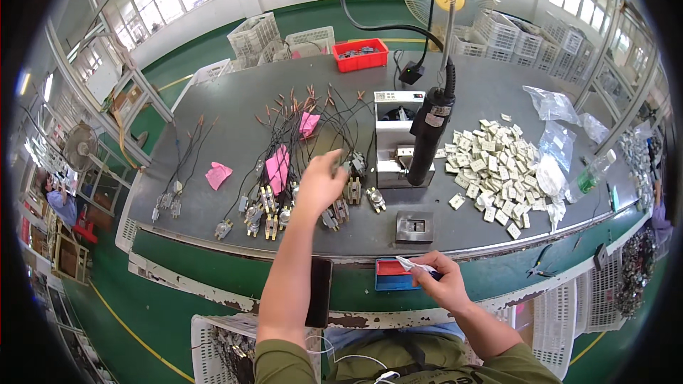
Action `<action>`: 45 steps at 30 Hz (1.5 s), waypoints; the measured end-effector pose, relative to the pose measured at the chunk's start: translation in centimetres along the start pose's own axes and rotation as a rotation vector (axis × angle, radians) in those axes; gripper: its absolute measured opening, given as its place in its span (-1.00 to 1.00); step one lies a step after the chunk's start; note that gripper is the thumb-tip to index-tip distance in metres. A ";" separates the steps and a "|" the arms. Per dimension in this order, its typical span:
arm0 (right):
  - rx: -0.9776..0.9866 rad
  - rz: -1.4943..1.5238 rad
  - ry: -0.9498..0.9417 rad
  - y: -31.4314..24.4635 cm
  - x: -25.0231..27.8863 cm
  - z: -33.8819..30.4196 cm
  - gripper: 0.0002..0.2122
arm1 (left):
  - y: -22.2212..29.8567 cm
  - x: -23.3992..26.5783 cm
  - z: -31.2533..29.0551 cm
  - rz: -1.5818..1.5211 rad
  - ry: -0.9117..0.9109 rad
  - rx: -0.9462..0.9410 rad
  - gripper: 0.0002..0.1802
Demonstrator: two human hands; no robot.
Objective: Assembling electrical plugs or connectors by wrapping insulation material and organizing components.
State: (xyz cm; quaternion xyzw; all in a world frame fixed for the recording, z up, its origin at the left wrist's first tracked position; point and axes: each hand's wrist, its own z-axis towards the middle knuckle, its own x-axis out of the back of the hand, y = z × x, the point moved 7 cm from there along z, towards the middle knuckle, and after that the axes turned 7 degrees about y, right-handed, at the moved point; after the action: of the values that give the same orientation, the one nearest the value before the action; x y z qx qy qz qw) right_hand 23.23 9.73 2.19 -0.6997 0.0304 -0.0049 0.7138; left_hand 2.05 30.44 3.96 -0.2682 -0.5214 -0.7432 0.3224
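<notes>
My left hand (324,181) reaches over the pile of wired parts on the table, its fingers stretched out above black cables (334,124) with copper-coloured ends. Nothing shows in its grasp. Below it lie several metal-and-grey plug parts (269,200) with brass-like pieces. My right hand (442,283) is closed on a slim white pointed thing (408,264) with a dark blue part; its kind is unclear. That hand is just right of a small blue tray (398,282) with a red inside. Ahead of it sits a dark metal block (415,227) with a slot.
A black electric screwdriver (431,131) hangs over a metal fixture (388,171). Small cream-coloured plastic pieces (498,171) are heaped at the right, near clear bags (555,139) and a bottle (594,174). Pliers (542,264) lie near the front edge. A red bin (361,58) stands at the back.
</notes>
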 end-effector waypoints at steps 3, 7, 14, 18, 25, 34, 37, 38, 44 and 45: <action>-0.132 0.002 -0.020 0.4 0.1 -0.3 -0.83 | -4.8 2.4 -2.9 -0.226 -0.014 0.238 -0.55; -0.134 -0.001 -0.027 0.7 0.1 -0.6 -0.83 | -3.0 6.0 -7.8 -0.019 0.108 0.200 -0.49; -0.054 -0.042 -0.014 0.1 -0.4 -0.4 -0.85 | -3.4 8.5 -12.4 0.437 -0.087 0.193 -0.33; -0.048 -0.336 -0.154 -1.4 0.3 0.6 -0.87 | -1.0 12.1 -15.4 0.253 0.214 -0.011 -0.35; 0.040 -0.972 -0.392 -2.4 -0.2 2.6 -0.86 | -2.7 14.5 -23.7 -0.978 0.455 0.258 -0.21; 0.210 -1.342 -0.655 1.2 -2.9 4.7 -0.85 | 0.8 8.5 -23.8 -1.173 0.273 0.099 -0.43; 0.206 -1.379 -0.683 1.9 -3.3 4.7 -0.84 | 0.9 7.9 -23.8 -1.197 0.213 0.108 -0.45; 0.202 -1.386 -0.687 2.1 -3.3 4.8 -0.84 | 1.1 7.5 -23.7 -1.194 0.179 0.115 -0.46; 0.222 -1.364 -0.665 1.9 -3.0 4.9 -0.84 | 1.1 6.9 -23.2 -1.247 0.148 0.125 -0.47; 0.225 -1.363 -0.669 1.2 -2.8 4.7 -0.84 | 1.0 6.8 -23.2 -1.269 0.135 0.146 -0.46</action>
State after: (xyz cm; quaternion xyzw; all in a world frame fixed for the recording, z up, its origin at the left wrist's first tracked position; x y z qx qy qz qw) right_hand 20.64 14.62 1.20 -0.4513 -0.6259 -0.2349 0.5911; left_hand -3.04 6.91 2.29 0.1626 -0.6067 -0.7671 -0.1306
